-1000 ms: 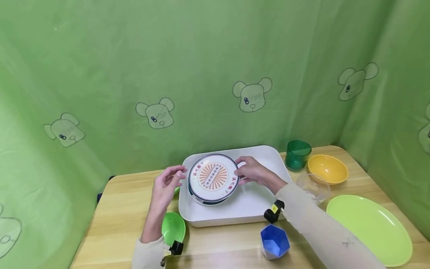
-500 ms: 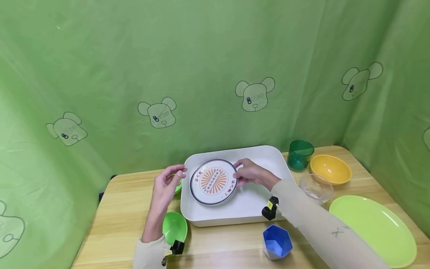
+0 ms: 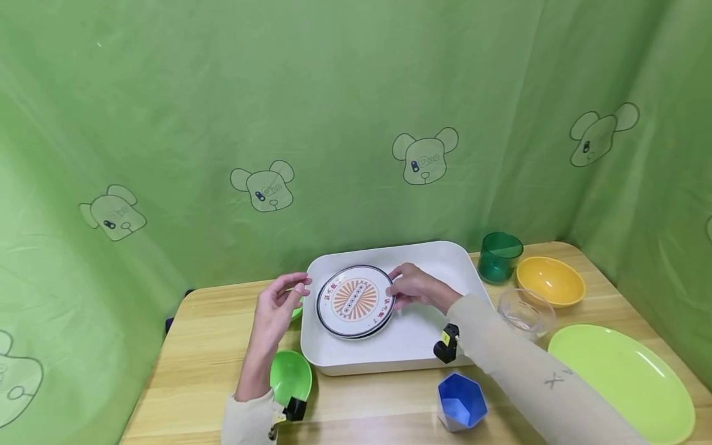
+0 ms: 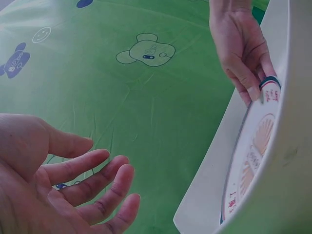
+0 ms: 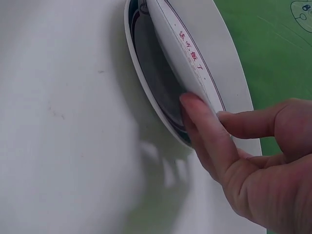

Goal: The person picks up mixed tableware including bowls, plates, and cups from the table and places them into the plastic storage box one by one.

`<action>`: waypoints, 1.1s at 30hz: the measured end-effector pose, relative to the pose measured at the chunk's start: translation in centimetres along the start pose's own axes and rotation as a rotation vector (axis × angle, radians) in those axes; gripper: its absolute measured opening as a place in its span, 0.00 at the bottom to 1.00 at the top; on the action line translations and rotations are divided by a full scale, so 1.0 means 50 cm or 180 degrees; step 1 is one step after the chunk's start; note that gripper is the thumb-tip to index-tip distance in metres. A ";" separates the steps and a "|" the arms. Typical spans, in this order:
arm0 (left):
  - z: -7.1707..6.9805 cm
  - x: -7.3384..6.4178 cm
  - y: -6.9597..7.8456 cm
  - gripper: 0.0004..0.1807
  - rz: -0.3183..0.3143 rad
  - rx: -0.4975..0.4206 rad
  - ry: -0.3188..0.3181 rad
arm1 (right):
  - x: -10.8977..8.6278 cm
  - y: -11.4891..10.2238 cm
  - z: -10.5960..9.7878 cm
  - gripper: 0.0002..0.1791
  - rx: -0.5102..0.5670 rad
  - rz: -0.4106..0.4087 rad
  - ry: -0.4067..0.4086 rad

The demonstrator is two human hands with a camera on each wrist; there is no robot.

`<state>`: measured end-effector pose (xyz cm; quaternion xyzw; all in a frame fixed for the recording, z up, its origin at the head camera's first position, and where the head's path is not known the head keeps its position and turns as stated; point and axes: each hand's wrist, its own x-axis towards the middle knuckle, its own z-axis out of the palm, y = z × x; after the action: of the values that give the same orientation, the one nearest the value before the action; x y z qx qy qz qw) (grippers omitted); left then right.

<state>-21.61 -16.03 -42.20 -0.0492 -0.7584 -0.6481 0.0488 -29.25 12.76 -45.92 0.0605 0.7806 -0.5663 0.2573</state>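
Lowered since one second ago, the plate [image 3: 355,301] is over the left part of the tray [image 3: 424,337], tilted with its right edge raised. I pinch that edge with the right hand [image 3: 414,287]: thumb above, fingers below. Left hand [image 3: 276,306]: fingers spread and loosely bent, just left of the tray. Lower dish [image 5: 155,73]: mostly hidden by the plate; I cannot confirm contact. Green bowl [image 3: 291,374]: partly behind the left arm [image 3: 257,371]. Clear bowl [image 3: 525,309]: partly behind the right sleeve [image 3: 517,355].
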 end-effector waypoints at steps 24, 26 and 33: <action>0.000 0.000 0.002 0.17 0.0002 0.0017 -0.0139 | -0.029 -0.013 -0.009 0.32 -0.0697 -0.0079 -0.0128; 0.001 0.000 0.000 0.17 0.0007 0.0052 -0.0168 | -0.042 -0.022 -0.015 0.33 -0.0776 -0.0219 -0.0154; 0.015 -0.001 -0.007 0.17 0.0124 0.0130 -0.0348 | -0.109 -0.042 -0.049 0.24 -0.1057 -0.0888 0.0029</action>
<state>-21.63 -15.32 -42.65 -0.0982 -0.7719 -0.6277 0.0209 -26.21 15.36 -41.01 -0.0888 0.8652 -0.4599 0.1794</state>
